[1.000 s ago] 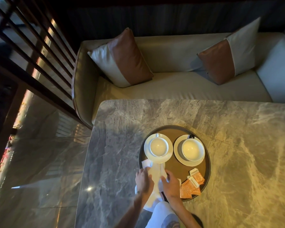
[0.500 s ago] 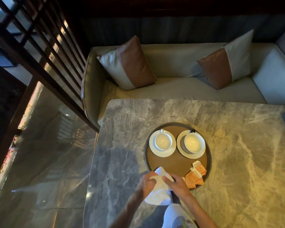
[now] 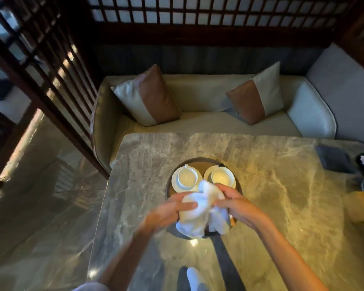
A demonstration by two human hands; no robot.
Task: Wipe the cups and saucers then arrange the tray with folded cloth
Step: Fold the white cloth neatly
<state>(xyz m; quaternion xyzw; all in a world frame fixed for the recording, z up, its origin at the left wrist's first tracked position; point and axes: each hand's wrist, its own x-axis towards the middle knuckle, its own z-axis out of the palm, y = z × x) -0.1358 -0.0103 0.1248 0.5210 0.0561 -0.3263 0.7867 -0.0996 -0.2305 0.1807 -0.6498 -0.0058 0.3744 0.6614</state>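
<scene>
A: What is on the round tray [image 3: 169,189]?
B: 2 white cups on 2 saucers, at the far side of the tray. The left cup [image 3: 187,177] stands on its saucer [image 3: 175,182] at about 11 o'clock, the right cup [image 3: 221,176] on its saucer [image 3: 208,175] at about 1 o'clock. Both cups look empty.
A: And the hands?
B: Both are closed on the white cloth [image 3: 200,211], above the near half of the tray. The left hand [image 3: 168,208] grips its left side, the right hand [image 3: 233,201] its right side. The cloth is crumpled and hangs down.
A: What differs from half a second ago?
B: The cloth is now lifted higher and more bunched. It hides the orange packets that showed at 5 o'clock on the tray. The cups have not moved.
A: Any writing?
B: None that I can read.
</scene>
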